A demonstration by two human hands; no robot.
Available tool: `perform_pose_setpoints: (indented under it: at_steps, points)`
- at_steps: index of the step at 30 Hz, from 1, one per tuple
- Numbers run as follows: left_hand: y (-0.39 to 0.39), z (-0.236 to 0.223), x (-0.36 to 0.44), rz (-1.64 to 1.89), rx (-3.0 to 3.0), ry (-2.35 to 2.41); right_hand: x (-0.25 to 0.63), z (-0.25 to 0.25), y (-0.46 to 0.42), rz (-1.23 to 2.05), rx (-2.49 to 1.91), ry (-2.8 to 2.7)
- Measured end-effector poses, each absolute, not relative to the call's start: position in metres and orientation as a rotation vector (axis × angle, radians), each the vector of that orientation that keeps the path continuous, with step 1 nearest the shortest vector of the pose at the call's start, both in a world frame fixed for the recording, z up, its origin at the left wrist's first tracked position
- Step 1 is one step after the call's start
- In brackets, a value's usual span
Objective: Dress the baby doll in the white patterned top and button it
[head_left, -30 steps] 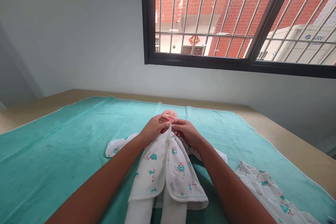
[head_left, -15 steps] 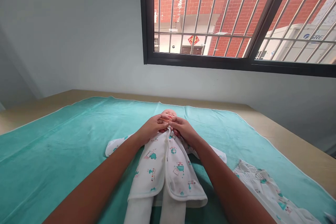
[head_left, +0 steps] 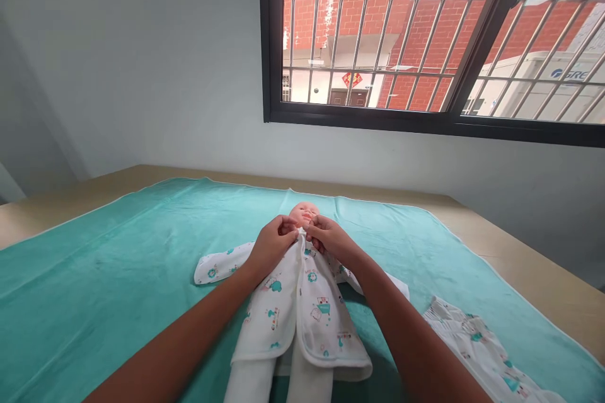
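Note:
A baby doll [head_left: 305, 208] lies on its back, head toward the wall, dressed in a white printed baby jacket [head_left: 312, 308]. The jacket's front edges meet at the neck and part lower down over the white-clad legs. At the left side of the collar, my left hand [head_left: 276, 239] is closed with its fingertips on the cloth. My right hand [head_left: 331, 239] pinches at the collar's right side, just under the doll's chin. A small gap separates the two hands. What lies between the fingertips is partly hidden. Both sleeves stretch outward past my forearms.
A teal cloth [head_left: 118, 277] covers most of the wooden tabletop [head_left: 534, 252]. White printed baby pants [head_left: 486, 343] lie at the right, beside my right forearm. Behind the table is a grey wall [head_left: 165, 75] with a barred, black-framed window [head_left: 359, 116].
My hands have drawn slightly apart at the collar, and more of the doll's face shows between them. The view has tilted up a little.

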State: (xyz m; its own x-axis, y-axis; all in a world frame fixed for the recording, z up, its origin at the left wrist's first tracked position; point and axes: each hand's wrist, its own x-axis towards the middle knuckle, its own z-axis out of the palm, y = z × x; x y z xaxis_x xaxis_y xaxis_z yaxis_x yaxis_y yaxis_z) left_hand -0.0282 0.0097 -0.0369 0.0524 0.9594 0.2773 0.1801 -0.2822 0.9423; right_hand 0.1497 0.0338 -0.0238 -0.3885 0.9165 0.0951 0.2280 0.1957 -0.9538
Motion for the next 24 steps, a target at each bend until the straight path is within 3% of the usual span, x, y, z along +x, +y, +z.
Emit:
perform_pose_setpoints:
  at_steps: [10,24]
  points:
    - [-0.037,-0.044,-0.05,1.188,2.002,0.961,0.145,-0.011,-0.055,0.536,-1.438,-2.151]
    - [-0.041,-0.034,-0.046,1.094,1.856,1.02,0.131,-0.021,-0.068,0.29,-1.517,-2.072]
